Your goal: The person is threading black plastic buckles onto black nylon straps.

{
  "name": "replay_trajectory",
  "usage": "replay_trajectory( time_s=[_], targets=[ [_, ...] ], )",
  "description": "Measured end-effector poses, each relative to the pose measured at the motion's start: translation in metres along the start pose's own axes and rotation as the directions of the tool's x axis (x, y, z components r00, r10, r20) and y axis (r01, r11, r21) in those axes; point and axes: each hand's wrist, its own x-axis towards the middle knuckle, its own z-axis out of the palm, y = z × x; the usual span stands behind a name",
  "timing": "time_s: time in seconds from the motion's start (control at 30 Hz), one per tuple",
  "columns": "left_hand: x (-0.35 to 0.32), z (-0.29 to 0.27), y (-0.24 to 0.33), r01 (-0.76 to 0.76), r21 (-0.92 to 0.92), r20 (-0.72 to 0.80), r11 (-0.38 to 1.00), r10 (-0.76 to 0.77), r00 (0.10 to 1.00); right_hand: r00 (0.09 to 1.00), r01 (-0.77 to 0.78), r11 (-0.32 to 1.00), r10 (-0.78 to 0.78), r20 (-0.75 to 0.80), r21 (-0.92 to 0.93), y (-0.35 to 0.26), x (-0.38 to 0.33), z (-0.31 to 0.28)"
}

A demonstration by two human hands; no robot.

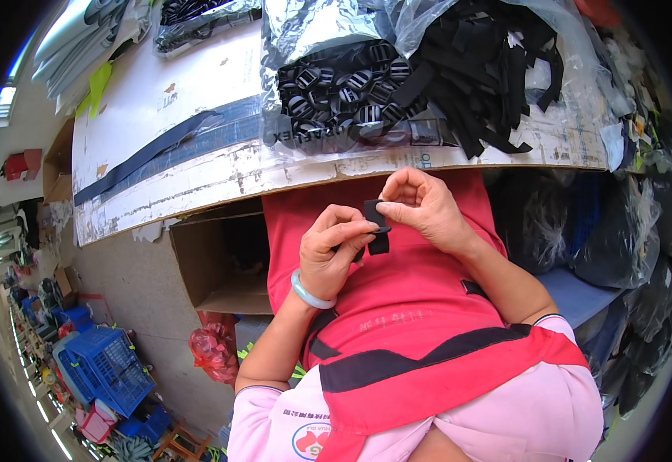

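Both my hands are raised in front of my red apron (397,285), just off the table's near edge. My left hand (334,245), with a pale bracelet on its wrist, is closed on a small black piece that looks like a plastic buckle (382,229); the fingers cover most of it. A short black webbing strap (377,245) runs at the buckle, its lower part hanging below. My right hand (422,212) pinches the strap's upper end between thumb and forefinger. Whether the strap is threaded through the buckle I cannot tell.
On the worn white table (220,181) lie a plastic bag of black buckles (343,85), a heap of black straps (474,69) and a long dark strip (147,154). A cardboard box (220,262) stands beneath. Blue crates (108,369) sit on the floor at left, filled bags (621,231) at right.
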Motion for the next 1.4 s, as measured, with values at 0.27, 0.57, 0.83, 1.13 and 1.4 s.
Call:
replay_trajectory(
  time_s=[0.27, 0.57, 0.83, 1.13, 1.4],
  targets=[
    [-0.051, -0.105, 0.042, 0.217, 0.273, -0.076, 0.937, -0.204, 0.976, 0.971, -0.014, 0.99, 0.047, 0.235, -0.142, 0.014, 0.008, 0.029],
    [-0.045, -0.064, 0.017, 0.401, 0.011, -0.37, 0.916, -0.369, 0.852, 0.906, -0.168, 0.954, 0.248, 0.342, -0.247, 0.01, 0.012, 0.053],
    [-0.013, -0.014, -0.027, 0.43, -0.548, -0.125, 0.717, -0.579, 0.806, 0.932, -0.26, 0.961, 0.276, 0.237, -0.097, 0.014, 0.009, 0.033],
    [-0.011, -0.011, -0.033, 0.412, -0.563, -0.013, 0.716, -0.506, 0.862, 0.975, -0.145, 0.989, 0.139, 0.172, 0.023, 0.019, 0.013, 0.021],
    [0.011, -0.016, -0.032, 0.398, -0.698, 0.02, 0.596, -0.539, 0.842, 0.626, 0.268, 0.031, -0.766, 0.149, -0.963, -0.061, 0.047, -0.036]
  ],
)
